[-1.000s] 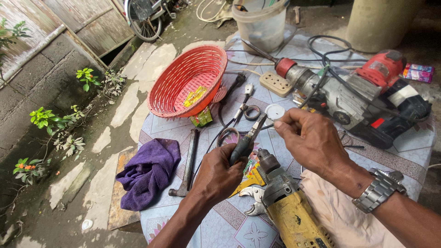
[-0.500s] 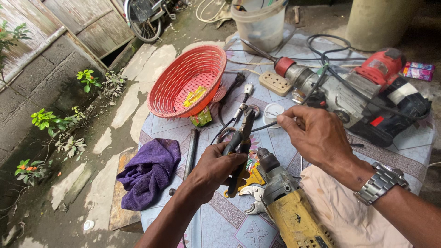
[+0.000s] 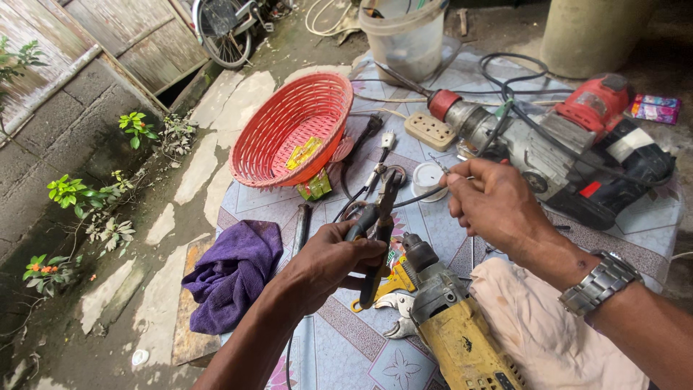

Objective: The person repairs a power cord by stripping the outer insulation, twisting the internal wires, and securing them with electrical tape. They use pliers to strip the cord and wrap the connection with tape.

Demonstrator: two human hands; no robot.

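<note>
My left hand grips the dark handles of a pair of pliers, whose jaws point up and away over the patterned table. My right hand pinches a thin black wire that runs from the plier jaws to my fingers. A wristwatch sits on my right wrist. Below my hands lies a yellow power drill with a metal chuck.
A tilted red woven basket holds a yellow item. A purple cloth hangs over the table's left edge. A large red and black hammer drill, a beige socket strip, a plastic bucket and a pale cloth surround my hands.
My left hand has raised and shifted the pliers slightly right. My right hand has stayed on the wire, pulling it a little further right of the jaws.
</note>
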